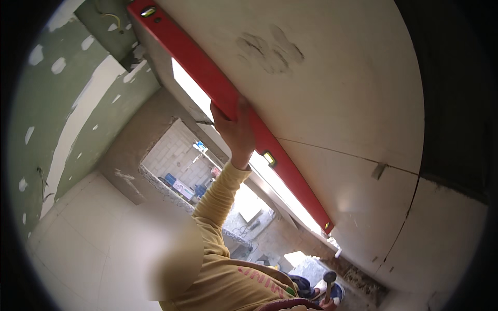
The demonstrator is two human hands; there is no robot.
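Note:
A long red spirit level (pixel 207 70) lies along a large pale tiled surface (pixel 332 98), running from upper left to lower right. My left hand (pixel 236 129), in a yellow sleeve, is closed around its edge near the middle. Two yellow-green vials show on the level, near its top end and below my hand; a smaller one sits at its lower tip. At the bottom edge my right hand (pixel 328 305), mostly cut off, grips the handle of a mallet (pixel 329 277) with a dark round head. Bright light shows along the level's left edge.
Thin dark joints divide the tiles; a small clip (pixel 380 170) sticks out from one. Left, an opening (pixel 179 150) holds bottles and boxes. Patched green boards (pixel 72 114) are at upper left. Rubble, tools and a bucket (pixel 339 293) lie on the floor at lower right.

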